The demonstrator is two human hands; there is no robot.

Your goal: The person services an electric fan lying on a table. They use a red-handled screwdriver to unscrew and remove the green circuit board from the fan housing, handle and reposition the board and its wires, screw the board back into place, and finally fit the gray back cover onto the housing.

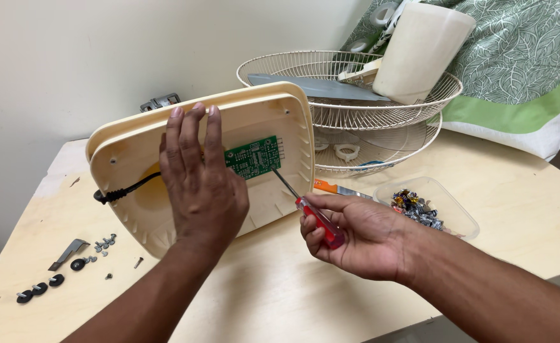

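Observation:
A cream plastic base shell (134,165) stands tilted on its edge on the wooden table, its hollow underside facing me. A small green circuit board (252,157) sits inside it. My left hand (200,184) lies flat against the shell's inside, fingers spread upward, just left of the board. My right hand (350,235) grips a screwdriver (311,213) by its red handle; the metal tip touches the lower right corner of the board. A black power cord (124,189) leaves the shell at its left side.
Small screws (104,243), black rubber feet (38,289) and a metal clip (68,253) lie at the left. Two wire fan grilles (381,108) with a grey blade and cream housing (419,51) stand behind. A clear tub (429,206) of small parts sits at right.

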